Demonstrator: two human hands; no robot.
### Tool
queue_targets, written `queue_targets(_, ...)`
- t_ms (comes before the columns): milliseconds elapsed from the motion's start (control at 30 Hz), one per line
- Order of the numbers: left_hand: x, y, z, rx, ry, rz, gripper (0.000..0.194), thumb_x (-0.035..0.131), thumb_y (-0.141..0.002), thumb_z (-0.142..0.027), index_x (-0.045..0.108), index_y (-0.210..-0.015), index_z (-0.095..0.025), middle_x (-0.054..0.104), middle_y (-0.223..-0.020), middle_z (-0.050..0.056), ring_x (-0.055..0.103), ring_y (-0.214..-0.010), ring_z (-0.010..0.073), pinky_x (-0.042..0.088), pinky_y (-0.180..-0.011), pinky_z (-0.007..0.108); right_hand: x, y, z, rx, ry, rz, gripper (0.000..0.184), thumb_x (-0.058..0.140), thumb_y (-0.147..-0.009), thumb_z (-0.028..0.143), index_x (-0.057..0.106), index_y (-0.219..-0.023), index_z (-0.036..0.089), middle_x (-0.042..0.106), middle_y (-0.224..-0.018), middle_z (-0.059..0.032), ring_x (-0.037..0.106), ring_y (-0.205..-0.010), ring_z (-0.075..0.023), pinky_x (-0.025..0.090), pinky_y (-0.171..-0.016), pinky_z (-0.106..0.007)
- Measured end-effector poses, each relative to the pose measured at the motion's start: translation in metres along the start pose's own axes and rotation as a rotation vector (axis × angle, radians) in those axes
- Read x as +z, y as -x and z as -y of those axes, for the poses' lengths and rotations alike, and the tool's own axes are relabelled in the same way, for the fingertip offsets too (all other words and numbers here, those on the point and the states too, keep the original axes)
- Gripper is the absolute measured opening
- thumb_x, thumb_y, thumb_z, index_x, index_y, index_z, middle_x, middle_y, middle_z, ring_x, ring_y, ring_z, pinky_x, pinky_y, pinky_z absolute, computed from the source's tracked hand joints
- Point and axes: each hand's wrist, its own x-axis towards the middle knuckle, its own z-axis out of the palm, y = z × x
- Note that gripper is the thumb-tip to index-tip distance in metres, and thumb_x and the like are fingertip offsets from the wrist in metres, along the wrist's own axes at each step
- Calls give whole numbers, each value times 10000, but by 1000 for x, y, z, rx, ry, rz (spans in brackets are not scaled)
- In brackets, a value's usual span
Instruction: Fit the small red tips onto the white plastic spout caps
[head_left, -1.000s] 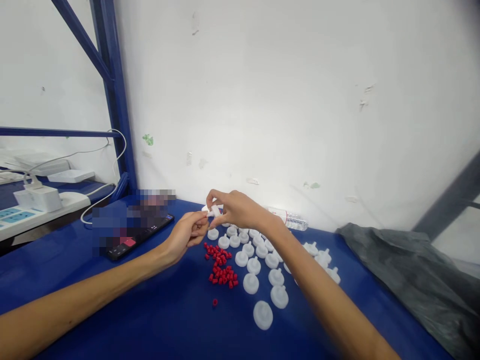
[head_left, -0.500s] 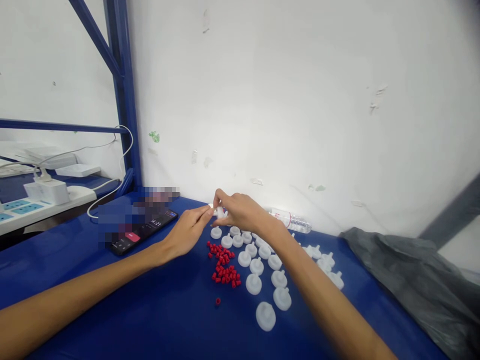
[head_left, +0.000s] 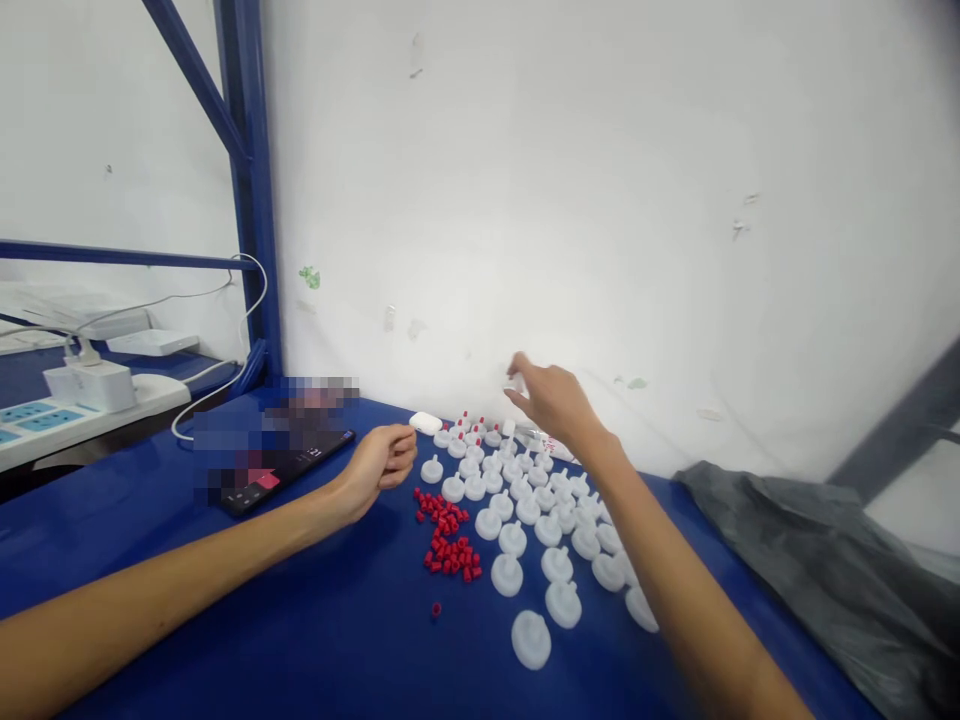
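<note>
1. Since the earlier picture, the right hand (head_left: 555, 402) has moved away from the left hand (head_left: 382, 467), upward and rightward in the view.
2. White wall (head_left: 525, 200) fills the background, behind the blue table (head_left: 300, 640).
3. Dark grey sheet (head_left: 810, 560) lies crumpled at the table's right side.
4. Right hand is raised before the wall; its thumb and finger pinch a white piece (head_left: 515, 384), which they partly hide.
5. Left hand has its fingers curled inward; whether they hold something, I cannot tell.
6. Black phone (head_left: 292, 472) lies left of this hand, partly blurred.
7. White discs with stems (head_left: 507, 576) crowd the table's middle; several far ones carry red tips (head_left: 481, 420).
8. Red caps (head_left: 448, 565) lie loosely beside the discs, one separately, nearer to the person.
</note>
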Motion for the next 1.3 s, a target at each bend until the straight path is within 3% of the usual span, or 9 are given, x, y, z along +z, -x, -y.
queue_targets(167,4,4,-16,12,-400,-97,271,649,-1022,-416,692,-1079,-154,726,-1010,39,706,-860,192,617,-785,384,0,9,-32,105,-45,-13,210,533,-1019,332,597,-1180,214,743,-871,-52,681,-813,-242,421,-718,-321)
queue_targets(333,4,16,-25,60,-771,-97,238,614,-1034,-372,690,-938,-167,705,-956,28,675,-906,209,559,-887,434,16,3,-26,39,-92,48,166,627,-996,350,723,-1033,220,720,-1168,-100,671,-1035,-239,460,-884,-340)
queue_targets(567,7,21,-23,16,-1054,-10,189,641,-1021,-350,686,-1017,-167,712,-989,34,690,-910,214,575,-877,434,33,1,-16,21,-133,238,137,696,-961,319,777,-973,209,784,-1036,-71,702,-955,-224,509,-846,-333)
queue_targets(667,9,22,-22,-2,-1101,15,222,645,-1022,-379,687,-1045,-163,719,-983,33,700,-891,208,592,-854,427,40,2,-12,16,-146,310,131,710,-967,308,757,-1006,192,780,-1027,-58,707,-938,-199,549,-880,-355)
queue_targets(800,9,22,-21,-9,-1099,31,241,646,-1022,-400,690,-1040,-164,725,-987,34,702,-884,202,597,-842,415,47,2,-8,14,-141,369,273,660,-1018,398,695,-1178,181,718,-1202,-74,700,-1045,-212,590,-940,-446)
queue_targets(900,8,21,-21,-17,-1071,37,253,647,-1018,-415,690,-1019,-166,719,-967,29,693,-855,194,589,-819,399,50,2,-7,19,-138,400,298,651,-1023,403,676,-1246,206,682,-1299,-86,686,-1101,-229,595,-952,-447)
queue_targets(1300,12,24,-23,-1,-1019,31,278,613,-1035,-429,687,-946,-175,707,-858,5,684,-791,185,575,-792,382,53,4,-11,-6,-191,431,286,641,-1028,410,685,-1234,216,685,-1298,-79,688,-1087,-227,600,-942,-429)
